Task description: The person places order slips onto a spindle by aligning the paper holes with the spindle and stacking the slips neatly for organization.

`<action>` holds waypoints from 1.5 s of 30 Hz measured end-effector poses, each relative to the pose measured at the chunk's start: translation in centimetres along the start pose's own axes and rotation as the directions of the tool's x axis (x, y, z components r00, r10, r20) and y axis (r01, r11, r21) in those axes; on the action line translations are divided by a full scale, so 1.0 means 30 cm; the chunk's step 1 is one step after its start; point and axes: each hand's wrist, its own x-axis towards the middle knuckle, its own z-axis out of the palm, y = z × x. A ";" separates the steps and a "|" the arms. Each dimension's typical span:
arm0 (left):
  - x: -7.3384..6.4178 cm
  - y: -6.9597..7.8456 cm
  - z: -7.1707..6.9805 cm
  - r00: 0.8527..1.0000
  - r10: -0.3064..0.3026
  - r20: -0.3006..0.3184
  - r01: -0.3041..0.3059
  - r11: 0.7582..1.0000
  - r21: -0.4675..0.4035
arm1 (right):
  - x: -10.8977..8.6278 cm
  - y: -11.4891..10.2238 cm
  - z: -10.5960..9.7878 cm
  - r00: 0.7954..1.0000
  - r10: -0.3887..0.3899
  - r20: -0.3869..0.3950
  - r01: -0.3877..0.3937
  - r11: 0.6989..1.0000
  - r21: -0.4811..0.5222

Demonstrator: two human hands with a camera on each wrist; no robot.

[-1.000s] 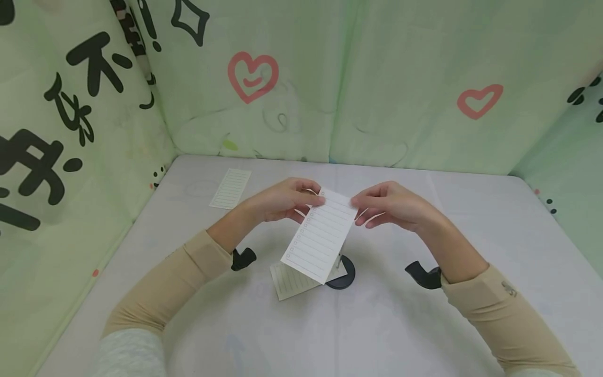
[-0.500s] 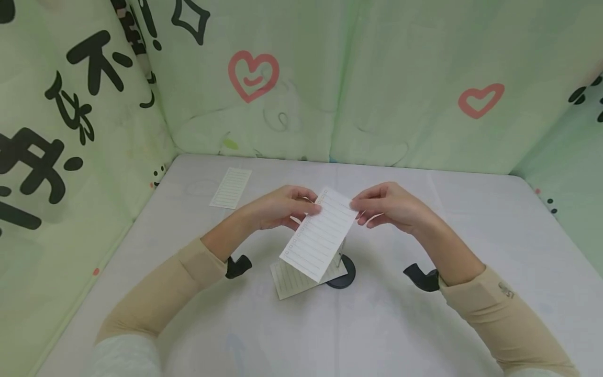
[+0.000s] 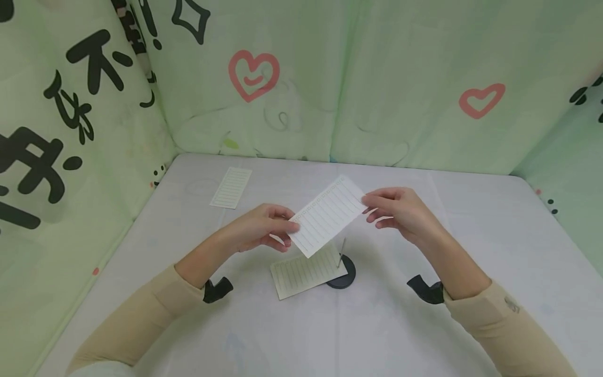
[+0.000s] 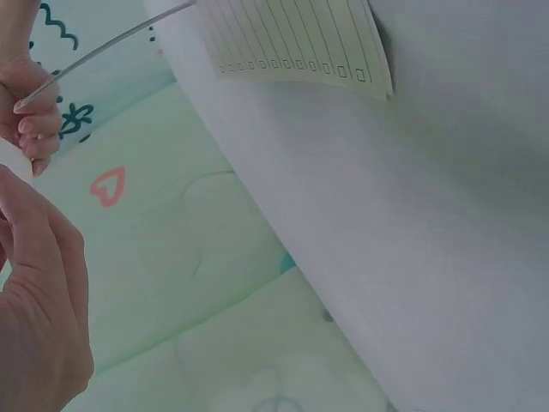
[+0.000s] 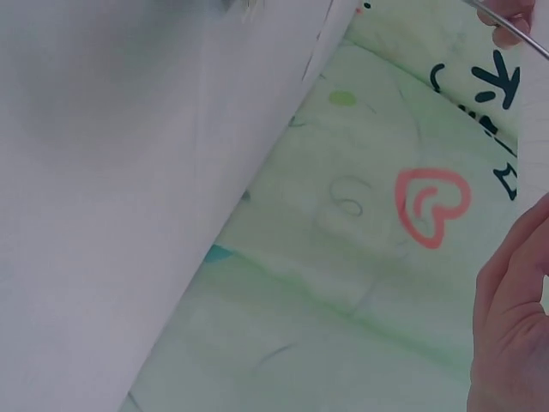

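A white lined paper slip (image 3: 327, 217) with small checkboxes along one edge is held in the air, tilted, between both hands. My left hand (image 3: 264, 228) pinches its lower left corner between thumb and fingers. At the upper right corner, my right hand (image 3: 398, 212) pinches it with the fingertips. Below the slip stands a receipt spike with a thin metal rod (image 3: 341, 248) and a round black base (image 3: 347, 281). Lined slips (image 3: 303, 275) lie against that base, with the rod rising at their right end; they also show in the left wrist view.
Another lined slip (image 3: 231, 187) lies flat at the back left of the white-covered table (image 3: 400, 335). A pale green curtain (image 3: 400, 68) with hearts and dark lettering encloses the back and sides.
My left hand has moved down and left, turning the slip to a more sideways slant. My right hand has shifted slightly right. More of the spike's rod and the slips below now shows.
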 end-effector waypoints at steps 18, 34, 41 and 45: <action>-0.081 -0.039 -0.059 0.993 -0.007 -0.121 0.001 0.999 -0.044 | -0.076 0.058 0.045 0.989 0.079 0.126 -0.083 0.996 0.024; -0.079 -0.082 -0.080 0.990 -0.112 -0.081 0.106 0.991 -0.077 | -0.079 0.085 0.060 0.968 0.071 0.242 -0.081 0.996 0.030; -0.072 -0.103 -0.083 0.987 -0.136 -0.091 0.129 0.988 -0.079 | -0.068 0.097 0.067 0.963 0.097 0.251 -0.110 0.993 0.041; -0.064 -0.115 -0.084 0.985 -0.145 -0.096 0.138 0.987 -0.080 | -0.065 0.097 0.069 0.962 0.096 0.255 -0.111 0.993 0.043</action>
